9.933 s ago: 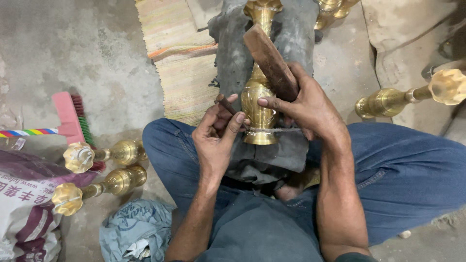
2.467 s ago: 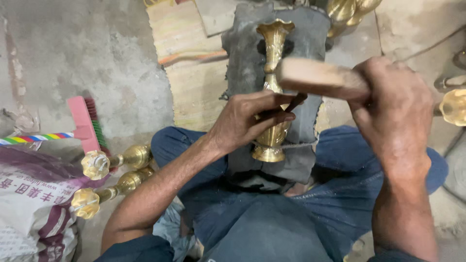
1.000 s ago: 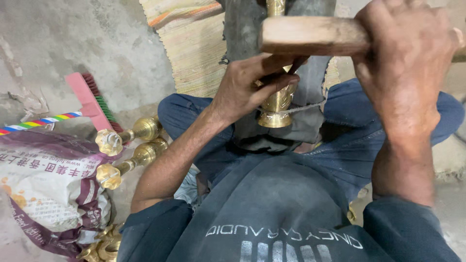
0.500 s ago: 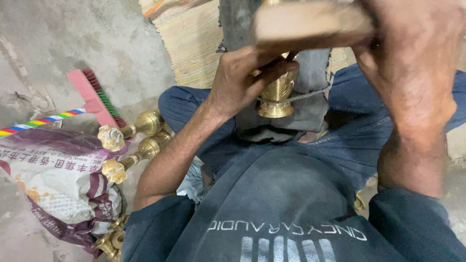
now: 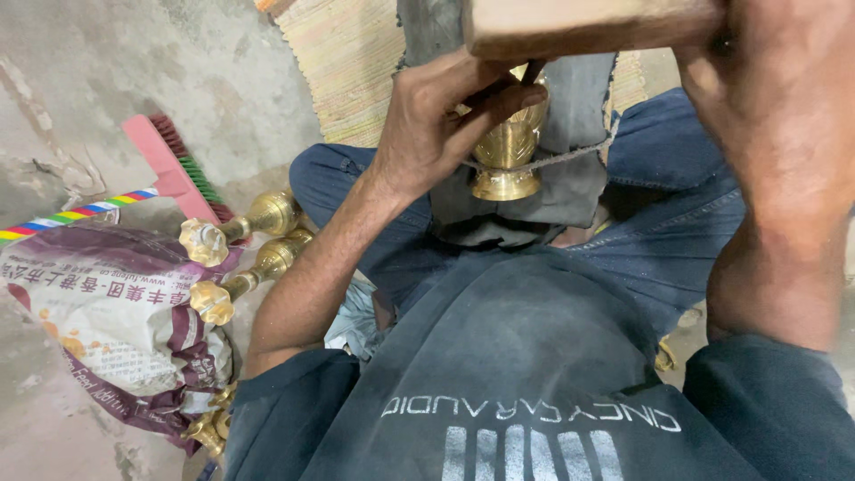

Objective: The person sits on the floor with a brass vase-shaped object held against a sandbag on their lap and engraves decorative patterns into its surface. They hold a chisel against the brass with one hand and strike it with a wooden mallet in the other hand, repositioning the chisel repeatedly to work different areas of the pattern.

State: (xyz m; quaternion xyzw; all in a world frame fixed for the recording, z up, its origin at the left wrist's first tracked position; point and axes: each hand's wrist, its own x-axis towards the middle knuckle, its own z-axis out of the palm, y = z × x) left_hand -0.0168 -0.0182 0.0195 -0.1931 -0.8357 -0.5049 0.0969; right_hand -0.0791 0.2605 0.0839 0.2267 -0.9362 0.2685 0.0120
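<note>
Brass vase (image 5: 506, 156) under left fingers (image 5: 481, 102)

Brass piece (image 5: 508, 151) top — hidden behind wooden block (image 5: 588, 25), itself edge-cropped.

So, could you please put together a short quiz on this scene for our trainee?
1. True or false: the left hand rests on the brass piece.
2. What does the right hand grip? A) pink brush B) wooden block C) printed sack
3. Fill in: a ____ is looped around the brass piece.

Key: 1 true. 2 B, the wooden block. 3 cord.
</note>
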